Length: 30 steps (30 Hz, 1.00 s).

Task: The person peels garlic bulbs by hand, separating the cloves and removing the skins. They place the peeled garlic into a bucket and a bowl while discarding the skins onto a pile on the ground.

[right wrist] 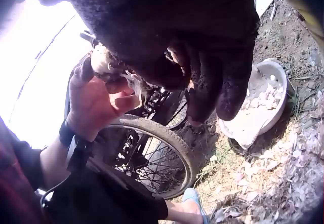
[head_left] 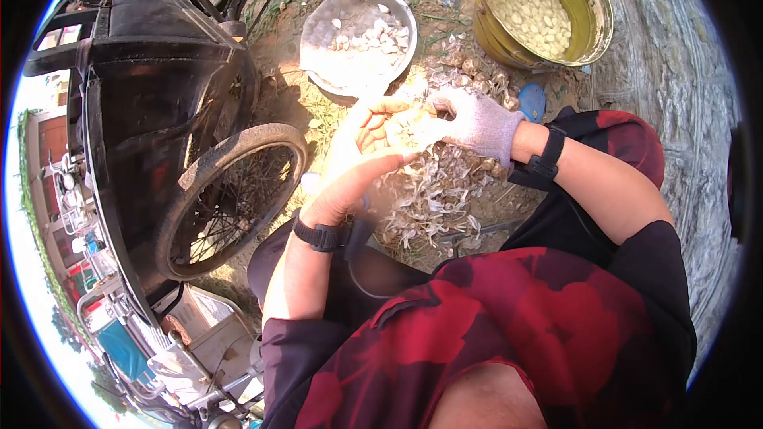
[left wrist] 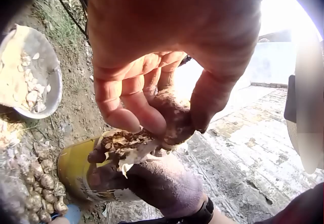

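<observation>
My bare left hand (head_left: 358, 155) grips a garlic bulb (left wrist: 174, 115) with its fingers and thumb. The bulb has dirty, flaking skin, and a loose strip of papery husk (left wrist: 134, 155) hangs from it. The right hand (head_left: 481, 123) wears a dusty, pale knitted glove. Its curled fingers and thumb pinch at the same bulb from the other side, and in the right wrist view the glove hides part of it. Beneath both hands lies a heap of shed garlic husks (head_left: 433, 199). Whole garlic bulbs (left wrist: 45, 196) are piled just beyond.
Ahead stands a metal basin (head_left: 401, 12) with loose garlic cloves (head_left: 377, 36). A yellow bucket (head_left: 489, 36) at the upper right contains peeled cloves (head_left: 528, 16). On the left is a dark cart (head_left: 159, 56) with a spoked wheel (head_left: 172, 218). A blue slipper (head_left: 532, 102) sits near the bulbs.
</observation>
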Each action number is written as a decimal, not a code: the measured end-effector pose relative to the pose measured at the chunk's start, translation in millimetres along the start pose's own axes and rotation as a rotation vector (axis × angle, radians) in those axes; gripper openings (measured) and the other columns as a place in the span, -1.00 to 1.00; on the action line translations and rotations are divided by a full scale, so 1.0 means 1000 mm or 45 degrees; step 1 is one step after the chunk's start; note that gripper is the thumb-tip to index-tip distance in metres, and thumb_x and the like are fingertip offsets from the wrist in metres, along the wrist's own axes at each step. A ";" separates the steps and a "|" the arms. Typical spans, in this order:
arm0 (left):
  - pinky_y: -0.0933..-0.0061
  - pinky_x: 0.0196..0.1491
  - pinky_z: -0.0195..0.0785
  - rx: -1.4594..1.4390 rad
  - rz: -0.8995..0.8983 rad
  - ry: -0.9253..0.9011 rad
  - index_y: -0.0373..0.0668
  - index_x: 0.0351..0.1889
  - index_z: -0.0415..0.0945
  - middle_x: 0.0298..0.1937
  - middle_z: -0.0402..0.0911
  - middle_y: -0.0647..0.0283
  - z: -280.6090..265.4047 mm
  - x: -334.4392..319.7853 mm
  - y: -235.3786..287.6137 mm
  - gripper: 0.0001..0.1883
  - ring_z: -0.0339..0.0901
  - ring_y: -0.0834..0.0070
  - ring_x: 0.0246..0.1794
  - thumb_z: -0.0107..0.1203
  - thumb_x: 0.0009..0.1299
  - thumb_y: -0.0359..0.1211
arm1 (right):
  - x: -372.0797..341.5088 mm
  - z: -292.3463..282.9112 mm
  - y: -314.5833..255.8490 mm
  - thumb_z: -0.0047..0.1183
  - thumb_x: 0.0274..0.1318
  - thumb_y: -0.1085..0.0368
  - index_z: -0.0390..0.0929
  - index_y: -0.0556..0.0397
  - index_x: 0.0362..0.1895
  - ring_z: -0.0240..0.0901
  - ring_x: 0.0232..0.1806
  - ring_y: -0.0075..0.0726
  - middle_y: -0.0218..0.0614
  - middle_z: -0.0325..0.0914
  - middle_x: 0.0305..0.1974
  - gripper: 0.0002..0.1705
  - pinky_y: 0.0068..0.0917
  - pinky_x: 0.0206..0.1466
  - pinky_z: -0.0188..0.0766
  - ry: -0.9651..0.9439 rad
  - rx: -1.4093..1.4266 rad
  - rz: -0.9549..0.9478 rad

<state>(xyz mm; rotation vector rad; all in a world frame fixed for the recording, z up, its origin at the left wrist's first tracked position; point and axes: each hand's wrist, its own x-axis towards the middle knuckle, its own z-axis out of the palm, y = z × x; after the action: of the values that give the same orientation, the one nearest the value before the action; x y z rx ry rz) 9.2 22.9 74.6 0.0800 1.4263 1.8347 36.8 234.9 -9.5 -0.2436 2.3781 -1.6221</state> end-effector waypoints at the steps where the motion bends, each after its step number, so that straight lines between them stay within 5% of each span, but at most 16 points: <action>1: 0.45 0.21 0.37 0.056 0.010 0.013 -0.29 0.21 0.30 0.14 0.49 0.14 -0.004 0.000 -0.003 -0.39 0.48 0.44 0.17 0.16 0.13 -0.65 | 0.001 -0.001 0.005 0.14 0.11 0.29 0.53 0.19 -0.03 0.54 -0.15 -0.37 -0.11 0.62 -0.18 -0.65 -0.37 -0.02 0.45 0.000 -0.001 0.000; 3: 0.45 0.21 0.36 0.116 0.019 0.028 -0.29 0.21 0.30 0.15 0.50 0.14 -0.007 0.000 -0.004 -0.40 0.48 0.45 0.17 0.18 0.15 -0.63 | 0.006 -0.006 0.005 0.08 0.12 0.28 0.49 0.14 0.03 0.56 -0.13 -0.10 0.02 0.58 -0.15 -0.62 -0.25 -0.03 0.46 0.150 -0.347 -0.210; 5: 0.46 0.21 0.37 0.228 -0.014 0.088 -0.29 0.23 0.32 0.15 0.50 0.16 -0.009 0.000 -0.003 -0.40 0.48 0.46 0.16 0.20 0.19 -0.60 | 0.005 -0.015 -0.008 0.08 0.14 0.30 0.53 0.16 0.01 0.57 -0.09 -0.11 -0.01 0.60 -0.12 -0.65 -0.29 0.02 0.47 0.259 -0.317 -0.302; 9: 0.47 0.21 0.37 0.270 0.038 0.070 -0.30 0.26 0.32 0.15 0.51 0.17 -0.022 0.005 -0.016 -0.40 0.48 0.48 0.15 0.22 0.21 -0.58 | 0.004 -0.026 -0.035 0.13 0.16 0.28 0.58 0.16 -0.01 0.57 -0.04 -0.14 -0.05 0.61 -0.08 -0.67 -0.34 0.07 0.46 0.102 0.228 -0.242; 12: 0.47 0.20 0.38 0.257 -0.003 0.069 -0.30 0.27 0.32 0.15 0.51 0.17 -0.019 0.006 -0.016 -0.39 0.48 0.50 0.15 0.20 0.21 -0.62 | 0.002 -0.026 -0.032 0.13 0.13 0.25 0.60 0.12 -0.12 0.56 -0.16 -0.04 -0.09 0.60 -0.21 -0.73 -0.27 -0.06 0.47 0.080 -0.271 -0.603; 15: 0.46 0.21 0.38 0.373 -0.045 0.068 -0.32 0.26 0.33 0.17 0.51 0.17 -0.016 0.007 -0.016 -0.39 0.47 0.51 0.15 0.19 0.19 -0.65 | 0.001 -0.018 -0.023 0.12 0.12 0.25 0.58 0.12 -0.18 0.52 -0.22 0.03 -0.08 0.56 -0.28 -0.77 -0.19 -0.13 0.46 0.208 -0.352 -0.725; 25: 0.47 0.11 0.39 0.454 -0.011 0.103 -0.15 0.43 0.03 0.13 0.49 0.17 0.000 0.014 -0.026 -0.18 0.48 0.48 0.12 0.10 0.18 -0.68 | -0.001 -0.014 -0.018 0.13 0.05 0.26 0.53 0.14 -0.23 0.50 -0.26 0.06 -0.05 0.54 -0.30 -0.76 -0.18 -0.18 0.45 0.202 -0.388 -0.618; 28: 0.45 0.12 0.40 0.414 0.056 0.105 -0.16 0.40 0.07 0.13 0.49 0.16 0.001 0.013 -0.026 -0.21 0.48 0.48 0.13 0.10 0.17 -0.68 | 0.000 -0.015 -0.021 0.12 0.03 0.26 0.54 0.17 -0.26 0.50 -0.28 0.03 -0.04 0.54 -0.33 -0.76 -0.21 -0.20 0.44 0.262 -0.161 -0.465; 30: 0.44 0.14 0.40 0.314 0.060 0.117 -0.18 0.37 0.11 0.13 0.49 0.15 0.000 0.014 -0.024 -0.24 0.48 0.47 0.14 0.10 0.17 -0.67 | 0.002 -0.020 -0.025 0.11 0.03 0.24 0.55 0.18 -0.29 0.50 -0.29 0.01 -0.05 0.56 -0.34 -0.75 -0.24 -0.21 0.43 0.123 0.295 -0.010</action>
<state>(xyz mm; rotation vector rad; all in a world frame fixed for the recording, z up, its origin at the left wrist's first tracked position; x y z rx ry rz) 12.9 32.3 48.5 0.1557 1.7244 1.7101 28.4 243.1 20.2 -0.1323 2.2306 -1.9336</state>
